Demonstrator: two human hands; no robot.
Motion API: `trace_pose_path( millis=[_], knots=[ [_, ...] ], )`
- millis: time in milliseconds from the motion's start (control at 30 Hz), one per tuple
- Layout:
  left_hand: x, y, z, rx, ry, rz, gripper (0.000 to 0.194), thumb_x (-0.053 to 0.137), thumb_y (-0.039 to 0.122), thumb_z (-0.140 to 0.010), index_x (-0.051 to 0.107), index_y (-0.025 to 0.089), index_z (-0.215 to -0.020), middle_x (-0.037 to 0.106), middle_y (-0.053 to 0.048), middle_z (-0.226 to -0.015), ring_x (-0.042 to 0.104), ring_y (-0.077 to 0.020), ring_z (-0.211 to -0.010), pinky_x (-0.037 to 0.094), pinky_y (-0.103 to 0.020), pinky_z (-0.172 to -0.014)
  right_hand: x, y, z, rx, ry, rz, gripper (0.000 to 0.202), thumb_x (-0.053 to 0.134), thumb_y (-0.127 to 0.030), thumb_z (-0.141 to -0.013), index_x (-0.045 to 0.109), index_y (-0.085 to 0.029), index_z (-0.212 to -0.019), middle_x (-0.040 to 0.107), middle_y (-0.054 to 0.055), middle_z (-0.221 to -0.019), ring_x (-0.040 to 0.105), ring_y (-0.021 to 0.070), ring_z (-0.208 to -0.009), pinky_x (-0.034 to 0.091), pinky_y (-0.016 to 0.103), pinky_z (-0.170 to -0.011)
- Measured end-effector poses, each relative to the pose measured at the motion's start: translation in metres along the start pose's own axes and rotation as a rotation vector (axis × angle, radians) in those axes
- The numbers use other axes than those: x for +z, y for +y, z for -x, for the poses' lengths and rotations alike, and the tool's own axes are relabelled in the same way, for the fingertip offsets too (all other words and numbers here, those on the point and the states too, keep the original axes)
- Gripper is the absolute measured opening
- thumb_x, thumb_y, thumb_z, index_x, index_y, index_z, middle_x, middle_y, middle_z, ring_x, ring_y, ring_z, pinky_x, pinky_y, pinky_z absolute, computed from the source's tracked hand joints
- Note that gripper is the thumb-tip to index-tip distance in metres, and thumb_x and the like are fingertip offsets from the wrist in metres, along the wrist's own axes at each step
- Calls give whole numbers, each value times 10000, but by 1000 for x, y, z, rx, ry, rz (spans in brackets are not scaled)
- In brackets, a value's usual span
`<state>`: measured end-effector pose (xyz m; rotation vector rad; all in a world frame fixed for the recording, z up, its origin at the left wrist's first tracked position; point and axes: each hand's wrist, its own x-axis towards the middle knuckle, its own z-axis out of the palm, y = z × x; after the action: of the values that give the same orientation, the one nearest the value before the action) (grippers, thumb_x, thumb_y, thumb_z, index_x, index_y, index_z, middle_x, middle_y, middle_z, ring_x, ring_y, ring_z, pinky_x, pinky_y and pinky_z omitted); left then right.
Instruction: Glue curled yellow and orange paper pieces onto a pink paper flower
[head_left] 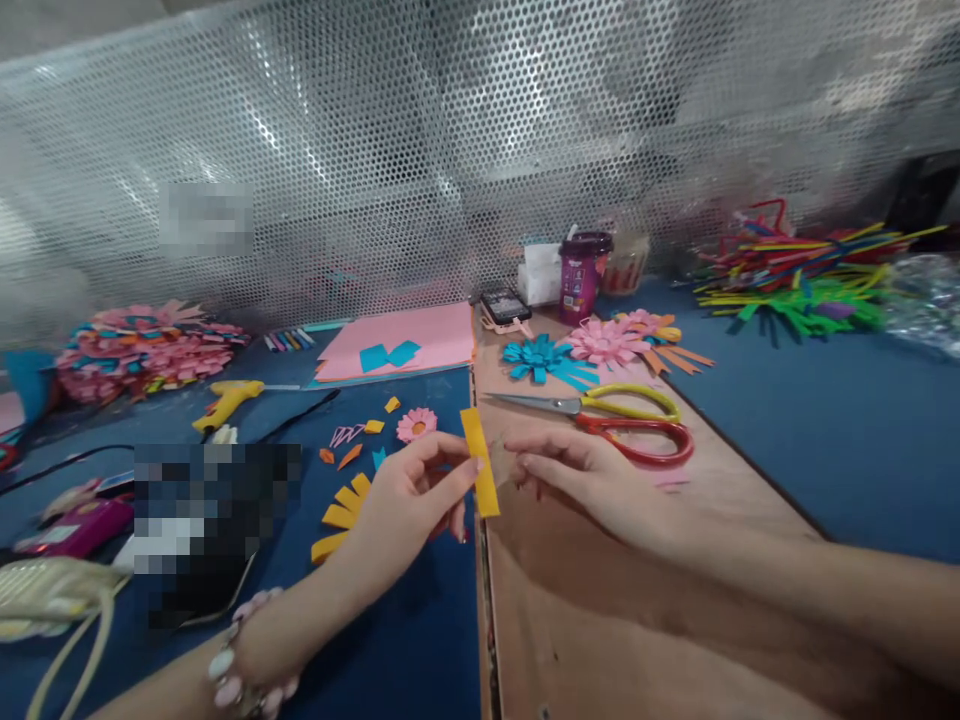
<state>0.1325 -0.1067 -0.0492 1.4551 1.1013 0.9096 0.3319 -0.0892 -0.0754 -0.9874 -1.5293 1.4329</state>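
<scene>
My left hand [412,495] pinches a short yellow paper strip [481,470], held upright and slightly tilted above the seam in the tabletop. Close to the strip's right side, my right hand [581,475] has thumb and fingers pressed together on a small, greyish, see-through scrap [501,462], too blurred to name. Just beyond the right hand lie large scissors [637,425] with one yellow and one red handle. Beside my left hand are a fringed yellow paper piece [345,510], a small pink paper flower [416,425] and orange paper bits [349,456].
At left are a yellow glue gun [232,400], cables, a dark pixelated object [217,540] and a heap of paper flowers [150,350]. Pink sheets [405,335], a blue flower [538,356], a purple cup [581,280] and pipe cleaners [810,260] stand farther back, before a perforated metal screen [450,150].
</scene>
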Motion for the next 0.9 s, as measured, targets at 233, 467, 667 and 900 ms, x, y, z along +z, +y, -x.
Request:
trace_pose_path(
  millis=[233,467,667,900],
  knots=[
    [6,-4,14,-101,-137,-57,215,603,389,-830,576,187,-896,558,51,-635,459,-29,-386,370,-148,-393,12,-14,19,-135,13,165,177,570,-350,-853,667,-208,-897,661,10,-853,590,126,-762,465,247,-659],
    [9,-6,16,-66,-171,-191,193,596,376,-828,594,185,-851,579,31,-687,446,-40,-434,397,-163,-420,14,-13,24,-159,68,220,101,572,-297,-847,635,-218,-855,635,-4,-781,587,127,-728,469,246,-624],
    [11,-8,15,-71,-182,-180,195,610,370,-811,587,178,-840,592,24,-710,447,-50,-454,391,-168,-417,13,-12,27,-174,107,267,117,555,-308,-847,624,-214,-834,636,13,-824,584,143,-757,461,257,-598],
    [12,-10,18,10,-189,-37,253,630,315,-822,469,235,-1000,571,40,-748,519,-69,-590,432,-158,-516,13,-10,30,-197,110,224,92,543,-267,-854,596,-201,-818,598,6,-787,549,128,-715,435,258,-609]
  ],
)
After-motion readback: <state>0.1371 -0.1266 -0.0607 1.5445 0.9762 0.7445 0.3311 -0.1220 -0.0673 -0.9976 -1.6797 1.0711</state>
